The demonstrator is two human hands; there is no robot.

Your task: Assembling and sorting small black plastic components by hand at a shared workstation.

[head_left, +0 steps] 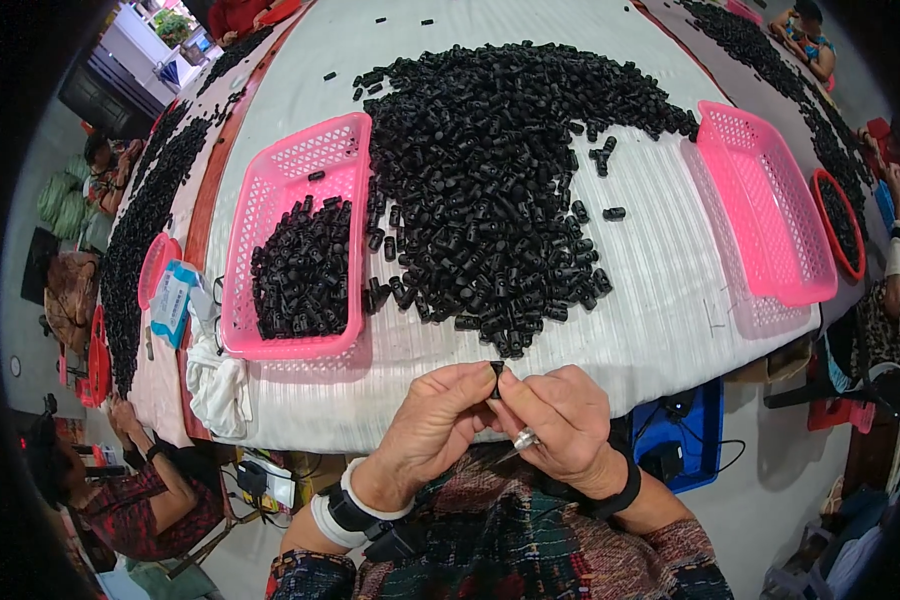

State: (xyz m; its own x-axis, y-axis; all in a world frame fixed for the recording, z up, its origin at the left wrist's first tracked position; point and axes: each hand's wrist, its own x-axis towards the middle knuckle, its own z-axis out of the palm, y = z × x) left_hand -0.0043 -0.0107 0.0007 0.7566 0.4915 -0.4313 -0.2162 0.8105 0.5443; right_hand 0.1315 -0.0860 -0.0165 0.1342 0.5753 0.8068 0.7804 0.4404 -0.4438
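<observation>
At the table's near edge my two hands meet in front of me. My left hand is closed, pinching a small black cylindrical plastic piece between thumb and finger. The thumb and fingertips of my right hand touch the same piece from the other side. Held within the right hand's curled fingers is a slim metal tool with a narrow pointed end; its full shape is partly hidden. Just beyond my fingertips begins a large heap of similar black pieces.
A pink basket partly filled with black pieces stands left of the heap. Another pink basket sits at the right. White cloth lies at the left edge. A blue tray with cables is below the table. Other people work at both sides.
</observation>
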